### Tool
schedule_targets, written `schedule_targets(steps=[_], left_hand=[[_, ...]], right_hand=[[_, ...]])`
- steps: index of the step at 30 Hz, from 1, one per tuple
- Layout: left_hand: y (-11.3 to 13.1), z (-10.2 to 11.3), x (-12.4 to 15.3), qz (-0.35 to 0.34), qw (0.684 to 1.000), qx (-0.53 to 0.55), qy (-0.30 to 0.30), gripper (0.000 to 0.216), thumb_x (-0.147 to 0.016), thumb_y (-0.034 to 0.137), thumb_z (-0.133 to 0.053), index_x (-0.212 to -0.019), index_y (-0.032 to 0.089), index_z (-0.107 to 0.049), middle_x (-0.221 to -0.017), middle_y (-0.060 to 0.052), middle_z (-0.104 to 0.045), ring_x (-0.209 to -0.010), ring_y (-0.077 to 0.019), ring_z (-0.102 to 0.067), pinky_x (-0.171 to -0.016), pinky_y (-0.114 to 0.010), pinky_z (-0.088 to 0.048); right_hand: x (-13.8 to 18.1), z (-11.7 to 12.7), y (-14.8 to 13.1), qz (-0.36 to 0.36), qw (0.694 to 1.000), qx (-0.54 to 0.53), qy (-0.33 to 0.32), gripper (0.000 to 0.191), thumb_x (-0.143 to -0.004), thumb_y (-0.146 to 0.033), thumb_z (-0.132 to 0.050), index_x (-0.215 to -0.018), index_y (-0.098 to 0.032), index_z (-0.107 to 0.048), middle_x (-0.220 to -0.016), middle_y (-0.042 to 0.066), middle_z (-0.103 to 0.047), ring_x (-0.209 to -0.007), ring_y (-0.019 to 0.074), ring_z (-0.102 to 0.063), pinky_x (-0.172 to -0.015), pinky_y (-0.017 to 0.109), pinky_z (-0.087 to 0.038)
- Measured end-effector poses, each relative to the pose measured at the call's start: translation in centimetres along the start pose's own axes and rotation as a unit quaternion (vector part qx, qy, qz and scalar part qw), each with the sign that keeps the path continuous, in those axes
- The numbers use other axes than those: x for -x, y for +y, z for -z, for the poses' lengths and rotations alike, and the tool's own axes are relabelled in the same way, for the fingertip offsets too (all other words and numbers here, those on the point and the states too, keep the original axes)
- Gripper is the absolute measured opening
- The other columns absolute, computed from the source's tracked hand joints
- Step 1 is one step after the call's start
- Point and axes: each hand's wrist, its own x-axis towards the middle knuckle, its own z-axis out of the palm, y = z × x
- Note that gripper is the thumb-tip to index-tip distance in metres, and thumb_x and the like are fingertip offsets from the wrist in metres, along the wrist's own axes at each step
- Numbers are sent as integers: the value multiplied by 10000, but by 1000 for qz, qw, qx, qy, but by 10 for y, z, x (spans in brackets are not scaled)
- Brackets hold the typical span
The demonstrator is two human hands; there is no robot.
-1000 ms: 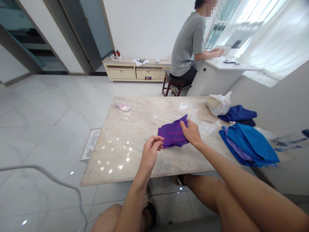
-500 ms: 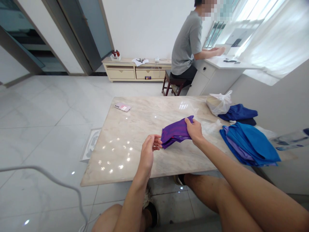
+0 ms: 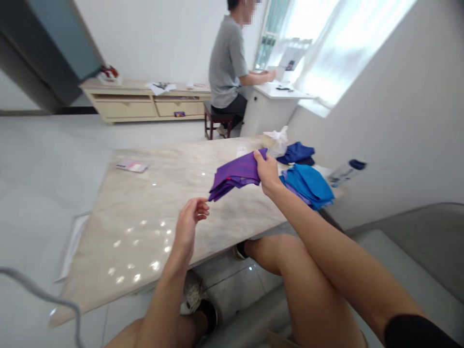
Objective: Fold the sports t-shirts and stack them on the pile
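Observation:
My right hand (image 3: 267, 171) is closed on the upper right end of a folded purple cloth (image 3: 237, 171), its thumb on top. The cloth is held above the table, its several layers showing along the lower edge. By the cloth's lower left corner is my left hand (image 3: 190, 217), fingers loosely curved and apart. Its fingertips meet or nearly meet that corner; contact is hard to tell. A pile of blue and lilac folded cloth (image 3: 308, 186) lies on the table to the right of my right hand.
On the marble-patterned table (image 3: 145, 222) lie a phone (image 3: 132, 166), a white plastic bag (image 3: 277, 141) and dark blue cloth (image 3: 297, 152). A clear bottle (image 3: 346, 172) stands at the right. Beyond, a person in a grey shirt (image 3: 226, 63) sits at a white desk (image 3: 266, 108).
The view has swung to the right. My right hand has lifted the purple cloth higher, and my left hand has shifted from the cloth's left edge to its lower left corner.

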Motion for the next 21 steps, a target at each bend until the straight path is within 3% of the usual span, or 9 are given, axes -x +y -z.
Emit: schedule_targets(steps=[6, 11, 17, 21], left_hand=[[-4, -32, -3, 17, 999, -19, -31, 431, -774, 583, -722, -944, 188, -745, -837, -26, -709, -758, -164, -644, -671, -264, -494], [-10, -39, 0, 20, 997, -63, -48, 476, -755, 633, -731, -946, 197, -734, -850, -32, -717, -761, -175, -653, -676, -275, -509], [-19, -40, -10, 31, 995, -83, -42, 516, -721, 664, -771, -949, 202, -742, -864, -40, -725, -782, -182, -658, -675, -270, -510], [-21, -52, -17, 31, 995, -77, -49, 500, -716, 658, -789, -929, 207, -744, -862, -41, -725, -782, -186, -653, -674, -273, -511]], right_hand=[[-41, 153, -50, 27, 997, -1, 76, 381, -1049, -565, -661, -1127, -192, -673, -955, 49, -698, -983, 235, -754, -801, 381, -681], [-69, 254, -59, -5, 988, 25, 154, 197, -1081, -379, -629, -1131, -189, -623, -982, 47, -657, -924, 202, -715, -712, 362, -653], [-111, 321, -52, 13, 969, 32, 244, 114, -1100, -338, -552, -1159, -244, -578, -1062, 45, -677, -912, 178, -695, -706, 338, -635], [-80, 324, -16, -18, 965, 16, 261, 126, -1093, -363, -545, -1186, -279, -560, -1127, 45, -734, -842, 163, -715, -691, 317, -640]])
